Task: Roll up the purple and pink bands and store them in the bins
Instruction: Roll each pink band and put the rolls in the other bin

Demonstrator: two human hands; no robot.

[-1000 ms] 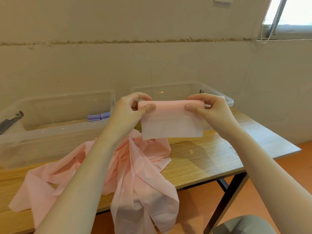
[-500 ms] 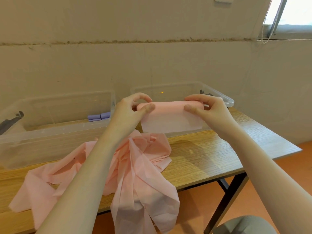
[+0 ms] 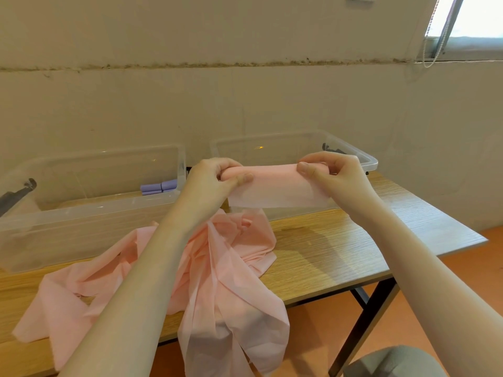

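A long pink band (image 3: 275,183) is partly rolled and held in the air above the table, in front of the right bin. My left hand (image 3: 215,180) pinches the roll's left end and my right hand (image 3: 329,172) pinches its right end. A short flap hangs below the roll. The loose rest of the pink band (image 3: 223,262) lies bunched on the wooden table (image 3: 340,248) and spills over its front edge. A rolled purple band (image 3: 159,187) lies inside the left clear bin (image 3: 89,210). The right clear bin (image 3: 367,160) stands behind my hands.
Both bins stand along the back of the table against a beige wall. The table's black legs (image 3: 362,319) stand on an orange floor. A grey stool seat (image 3: 392,363) shows at the bottom right. A window sits at the upper right.
The hanging flap of the pink band has grown shorter as my fingers turned the roll. Both hands stayed at about the same place.
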